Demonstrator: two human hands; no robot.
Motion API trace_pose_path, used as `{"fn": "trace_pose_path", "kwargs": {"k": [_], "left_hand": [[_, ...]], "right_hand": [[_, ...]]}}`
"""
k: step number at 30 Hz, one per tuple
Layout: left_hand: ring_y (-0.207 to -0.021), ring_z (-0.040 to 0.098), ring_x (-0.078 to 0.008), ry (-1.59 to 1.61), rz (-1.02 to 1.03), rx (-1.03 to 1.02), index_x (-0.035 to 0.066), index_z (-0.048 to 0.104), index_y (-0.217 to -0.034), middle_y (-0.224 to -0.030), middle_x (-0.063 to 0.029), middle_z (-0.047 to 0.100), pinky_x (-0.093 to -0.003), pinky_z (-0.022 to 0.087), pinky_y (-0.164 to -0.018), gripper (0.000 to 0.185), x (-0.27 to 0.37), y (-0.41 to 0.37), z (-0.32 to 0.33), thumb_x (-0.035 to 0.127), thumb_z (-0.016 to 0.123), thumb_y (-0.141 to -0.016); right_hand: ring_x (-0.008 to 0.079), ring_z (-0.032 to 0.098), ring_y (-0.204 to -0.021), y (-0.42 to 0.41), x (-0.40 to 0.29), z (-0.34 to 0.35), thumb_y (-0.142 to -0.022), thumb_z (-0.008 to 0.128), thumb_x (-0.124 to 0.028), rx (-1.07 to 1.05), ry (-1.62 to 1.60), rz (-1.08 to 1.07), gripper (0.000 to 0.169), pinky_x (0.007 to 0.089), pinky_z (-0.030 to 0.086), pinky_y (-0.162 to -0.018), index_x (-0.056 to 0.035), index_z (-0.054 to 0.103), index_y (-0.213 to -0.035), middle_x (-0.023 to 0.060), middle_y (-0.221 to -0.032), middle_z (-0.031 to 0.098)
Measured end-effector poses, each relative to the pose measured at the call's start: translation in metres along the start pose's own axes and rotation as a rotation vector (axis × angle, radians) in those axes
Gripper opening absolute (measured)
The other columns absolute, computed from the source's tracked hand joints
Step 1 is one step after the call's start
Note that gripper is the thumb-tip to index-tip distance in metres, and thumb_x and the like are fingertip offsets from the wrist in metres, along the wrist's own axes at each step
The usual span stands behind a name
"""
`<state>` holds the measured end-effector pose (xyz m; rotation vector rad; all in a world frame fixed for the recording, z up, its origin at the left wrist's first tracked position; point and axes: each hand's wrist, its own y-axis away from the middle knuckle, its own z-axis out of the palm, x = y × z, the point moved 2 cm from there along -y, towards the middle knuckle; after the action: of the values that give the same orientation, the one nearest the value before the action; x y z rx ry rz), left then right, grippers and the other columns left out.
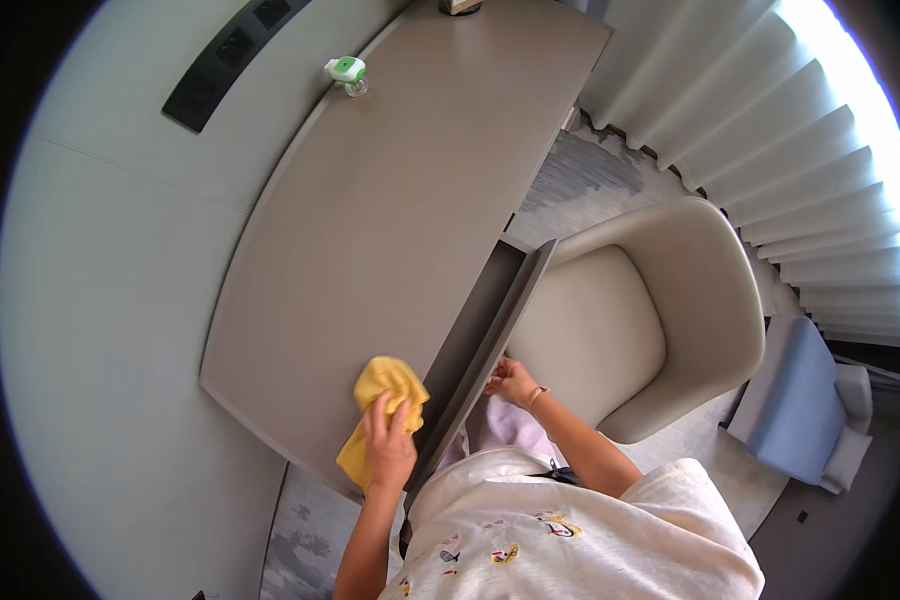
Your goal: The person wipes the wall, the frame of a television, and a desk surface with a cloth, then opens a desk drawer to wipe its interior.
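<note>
A yellow cloth [382, 379] lies bunched on the desktop [330, 262] near its front corner, with my left hand [390, 442] resting on it, fingers bent into the fabric. The desk's shallow drawer [480, 322] is pulled partly out and its dark inside shows. At the outer side of the drawer front [525, 289] is my right hand [511, 381], fingers curled at its edge; whether they grip it cannot be told. A pale lilac cloth [514, 424] shows below that hand, by my waist.
A beige armchair [607, 322] stands close against the drawer side. A white and green bottle-like device [349, 73] stands by the wall edge. Black sockets [232, 49] are on the wall. Pleated curtains [720, 112] and a blue-covered seat [799, 405] are beyond the chair.
</note>
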<state>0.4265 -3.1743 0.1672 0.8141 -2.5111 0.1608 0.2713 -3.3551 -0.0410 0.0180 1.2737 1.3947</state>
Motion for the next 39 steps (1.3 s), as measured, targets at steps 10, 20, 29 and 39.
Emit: {"fn": "trace_pose_path", "kwargs": {"k": [10,20,29,39], "left_hand": [[-0.124,0.045,-0.0383,0.692,0.156,-0.163,0.001,0.041,-0.136,-0.136,-0.0238,0.045,-0.0407,0.038,-0.103,0.055,0.119,-0.210,0.122,0.005,0.054,-0.083],[-0.105,0.058,-0.0387,0.739,-0.088,-0.302,0.000,0.041,-0.132,-0.112,-0.0241,0.061,-0.0415,0.047,-0.089,0.052,0.054,-0.176,0.142,0.017,0.058,-0.086],[-0.094,0.061,-0.0423,0.621,-0.298,-0.221,0.004,0.045,-0.128,-0.103,-0.0253,0.062,-0.0432,0.050,-0.078,0.047,-0.016,0.018,0.084,0.013,0.058,-0.083],[-0.090,0.063,-0.0394,-0.087,-0.614,-0.722,0.007,0.059,-0.111,-0.095,-0.0216,0.066,-0.0464,0.051,-0.078,0.039,-0.070,0.222,-0.017,0.011,0.061,-0.072]], "right_hand": [[0.0156,0.064,-0.080,0.010,-0.004,0.007,-0.088,0.051,0.011,0.023,0.038,-0.039,0.016,0.0311,0.058,-0.070,-0.0042,0.047,-0.091,0.0043,-0.084,0.058],[0.0178,0.065,-0.080,0.006,-0.001,0.002,-0.087,0.050,0.013,0.037,0.136,0.002,0.020,0.0323,0.058,-0.070,0.0008,0.052,-0.102,0.0070,-0.090,0.062],[0.0211,0.064,-0.086,0.012,-0.008,0.002,-0.088,0.050,0.012,0.036,0.076,0.004,0.023,0.0364,0.059,-0.074,-0.0017,0.053,-0.106,0.0072,-0.094,0.061],[0.0217,0.067,-0.082,0.010,-0.001,0.005,-0.092,0.051,0.003,0.218,0.179,-0.089,0.015,0.0343,0.059,-0.074,0.0015,0.054,-0.107,0.0107,-0.098,0.064]]}}
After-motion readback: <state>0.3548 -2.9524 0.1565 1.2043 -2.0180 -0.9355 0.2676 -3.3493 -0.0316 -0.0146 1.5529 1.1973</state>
